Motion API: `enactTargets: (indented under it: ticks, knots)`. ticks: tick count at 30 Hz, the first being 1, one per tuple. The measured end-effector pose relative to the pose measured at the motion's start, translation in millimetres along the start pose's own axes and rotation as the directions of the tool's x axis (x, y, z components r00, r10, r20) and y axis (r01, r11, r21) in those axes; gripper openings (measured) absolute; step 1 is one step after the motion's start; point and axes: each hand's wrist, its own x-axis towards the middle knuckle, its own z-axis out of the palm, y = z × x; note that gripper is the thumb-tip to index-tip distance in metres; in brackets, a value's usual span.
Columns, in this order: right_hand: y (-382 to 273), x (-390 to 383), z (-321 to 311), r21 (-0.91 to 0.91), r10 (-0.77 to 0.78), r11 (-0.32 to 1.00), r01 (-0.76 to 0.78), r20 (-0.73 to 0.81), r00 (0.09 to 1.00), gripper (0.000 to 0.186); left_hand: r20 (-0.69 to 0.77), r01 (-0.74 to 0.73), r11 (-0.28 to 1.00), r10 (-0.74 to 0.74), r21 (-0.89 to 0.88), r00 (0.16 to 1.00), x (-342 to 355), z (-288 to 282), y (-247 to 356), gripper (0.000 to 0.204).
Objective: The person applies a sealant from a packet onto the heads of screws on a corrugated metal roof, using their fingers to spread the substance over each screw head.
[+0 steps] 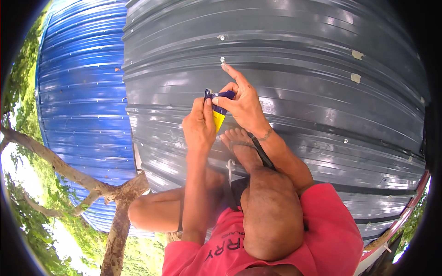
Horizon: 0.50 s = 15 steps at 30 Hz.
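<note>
Pinched between both hands, above the grey metal roof sheet [294,106], is a small dark blue and yellow packet [219,120]. My left hand [199,125] grips its left side, with the thumb on the packet's face. The thumb and curled fingers of my right hand [247,103] hold its upper right edge. My right index finger stretches away from the packet, its tip close to a roof screw [223,60]. The packet's top looks crumpled, and I cannot tell whether it is torn. My fingers hide part of it.
My bare foot [239,140] rests on the ribbed sheet, beside a black strap-like strip [262,154]. Another screw [222,37] sits farther up. A blue metal roof [87,101] lies to the left. Tree branches [122,202] reach in at lower left. Pale patches [356,77] mark the right side.
</note>
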Motion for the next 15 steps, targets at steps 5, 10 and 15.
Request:
enactTargets:
  ticks: [5,10,15]
  knots:
    - [2.1,-0.7,6.4,0.078,0.015,0.997,-0.008,-0.095,0.995,0.073,-0.012,-0.018,1.0,0.018,0.006,1.0,-2.0,9.1,3.6,0.02]
    - [5.9,-0.7,-1.8,-0.02,0.031,0.999,-0.032,-0.029,0.999,0.07,0.004,0.128,0.985,-0.129,-0.117,0.992,-1.8,0.3,13.6,0.02]
    - [1.9,-1.1,-15.9,0.08,0.094,0.991,-0.11,0.186,0.978,0.051,-0.041,0.018,1.0,-0.019,-0.02,0.999,3.3,-13.9,-5.3,0.017]
